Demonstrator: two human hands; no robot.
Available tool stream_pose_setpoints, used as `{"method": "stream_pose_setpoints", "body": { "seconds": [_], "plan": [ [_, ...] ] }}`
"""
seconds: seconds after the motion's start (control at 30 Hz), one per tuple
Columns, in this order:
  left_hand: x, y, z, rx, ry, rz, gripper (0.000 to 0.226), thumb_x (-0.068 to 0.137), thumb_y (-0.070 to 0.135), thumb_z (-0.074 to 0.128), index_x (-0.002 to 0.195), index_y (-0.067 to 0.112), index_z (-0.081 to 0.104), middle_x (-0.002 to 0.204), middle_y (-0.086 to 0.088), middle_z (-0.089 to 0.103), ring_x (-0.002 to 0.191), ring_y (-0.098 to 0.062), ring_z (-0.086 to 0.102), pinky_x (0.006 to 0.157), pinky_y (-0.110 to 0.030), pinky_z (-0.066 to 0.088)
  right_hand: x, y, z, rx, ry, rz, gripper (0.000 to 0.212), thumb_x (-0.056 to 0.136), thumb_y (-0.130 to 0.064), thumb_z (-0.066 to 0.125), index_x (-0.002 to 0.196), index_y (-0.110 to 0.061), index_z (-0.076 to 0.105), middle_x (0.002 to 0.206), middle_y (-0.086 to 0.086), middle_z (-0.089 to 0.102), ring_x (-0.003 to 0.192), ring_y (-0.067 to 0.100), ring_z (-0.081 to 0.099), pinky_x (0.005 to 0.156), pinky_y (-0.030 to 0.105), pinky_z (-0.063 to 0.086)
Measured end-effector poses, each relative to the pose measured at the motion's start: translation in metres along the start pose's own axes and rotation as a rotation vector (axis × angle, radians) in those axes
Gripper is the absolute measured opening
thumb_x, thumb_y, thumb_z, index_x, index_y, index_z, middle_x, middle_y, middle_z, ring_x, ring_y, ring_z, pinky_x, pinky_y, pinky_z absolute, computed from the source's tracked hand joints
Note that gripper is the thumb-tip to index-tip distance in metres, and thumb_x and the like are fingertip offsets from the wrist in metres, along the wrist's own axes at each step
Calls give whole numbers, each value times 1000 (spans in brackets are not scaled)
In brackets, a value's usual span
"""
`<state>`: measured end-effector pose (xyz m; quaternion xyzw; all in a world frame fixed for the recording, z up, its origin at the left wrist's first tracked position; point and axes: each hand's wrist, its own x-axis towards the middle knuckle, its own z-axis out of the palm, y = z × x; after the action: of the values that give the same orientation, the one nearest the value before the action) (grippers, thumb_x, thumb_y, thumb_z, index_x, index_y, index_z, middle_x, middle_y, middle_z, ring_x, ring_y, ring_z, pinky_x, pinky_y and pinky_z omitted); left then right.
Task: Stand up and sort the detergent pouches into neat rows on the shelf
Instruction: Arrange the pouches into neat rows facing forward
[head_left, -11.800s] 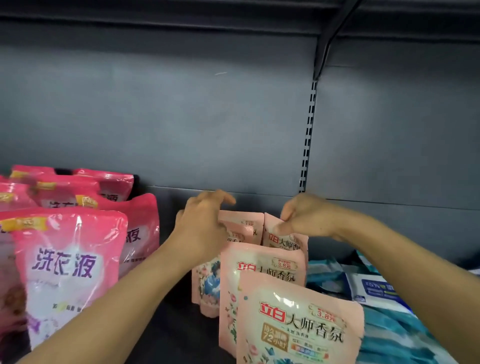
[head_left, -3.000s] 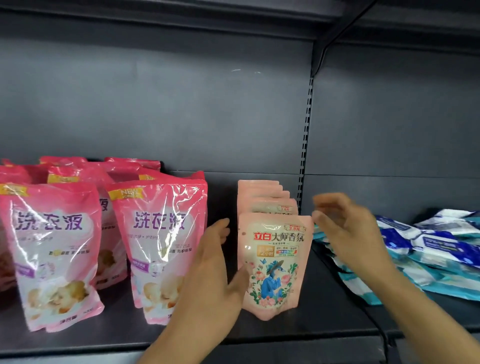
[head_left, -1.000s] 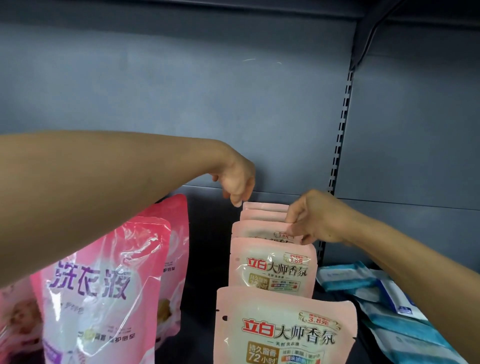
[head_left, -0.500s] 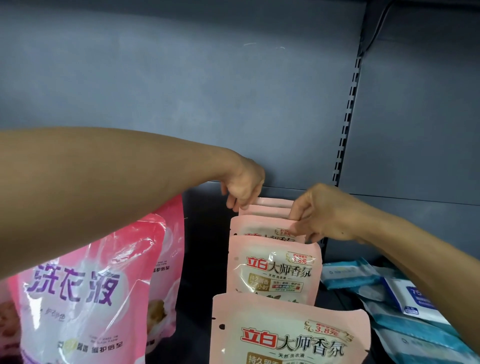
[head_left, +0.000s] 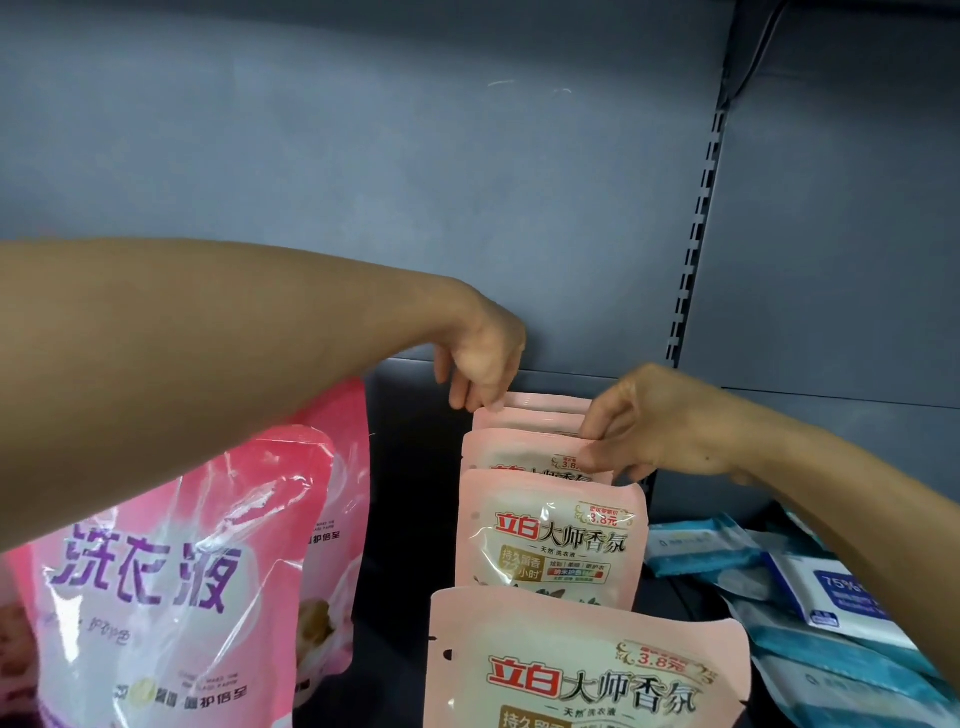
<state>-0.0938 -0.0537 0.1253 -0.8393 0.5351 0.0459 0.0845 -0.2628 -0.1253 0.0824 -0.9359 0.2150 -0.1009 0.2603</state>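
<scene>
dark shelf (head_left: 405, 519) with upright pink pouches (head_left: 550, 540), bigger pink bags (head_left: 171, 582), flat blue packs (head_left: 831, 597)

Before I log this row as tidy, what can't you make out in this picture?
Head view only:
- Rear peach pouches: fronts hidden by the pouches ahead, so the count is unsure.
- Front peach pouch: bottom cut off by the frame edge.
- Right hand: its fingers hide that pouch corner.
- Pink pouch: top hidden by the left arm.
</scene>
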Motion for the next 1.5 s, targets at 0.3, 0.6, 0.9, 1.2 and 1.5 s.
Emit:
{"method": "stream_pose_setpoints", "body": {
  "seconds": [0.3,0.6,0.9,1.2,1.5],
  "plan": [
    [12,-14,-20,30,75,-19,12,88,9,60,100,11,63,96,-7,66,64,-9,62,56,-23,49,19,22,-26,116,245,33,8,86,-8,62,81,-12,67,89,11,73,81,21,69,66,28,52],
    [38,-14,5,38,14,36,25,86,1,54,70,20,58,75,1,68,58,-10,63,90,-41,53,37,36,-11,62,172,84,8,76,-12,75,79,-17,70,88,7,72,81,20,64,63,26,51],
    [41,-16,5,58,33,22,27,85,-2,50,69,17,59,69,2,67,52,-6,63,92,-40,53,40,38,-3,87,165,65,9,77,-12,75,84,-11,69,83,10,74,75,18,67,72,33,55],
    [31,-11,0,94,10,-18,12,88,5,55,92,14,63,93,-3,69,56,-6,63,72,-33,56,37,37,-2,137,165,60,9,80,-13,72,87,-10,69,89,11,73,80,19,67,70,29,53],
    [-47,10,-34,257,161,18,31,89,24,60,119,17,56,107,-3,66,98,-24,59,93,-41,49,-12,18,-13,264,411,-83,23,87,-12,62,108,-21,58,103,-2,64,104,18,61,97,37,48]
  ]
}}
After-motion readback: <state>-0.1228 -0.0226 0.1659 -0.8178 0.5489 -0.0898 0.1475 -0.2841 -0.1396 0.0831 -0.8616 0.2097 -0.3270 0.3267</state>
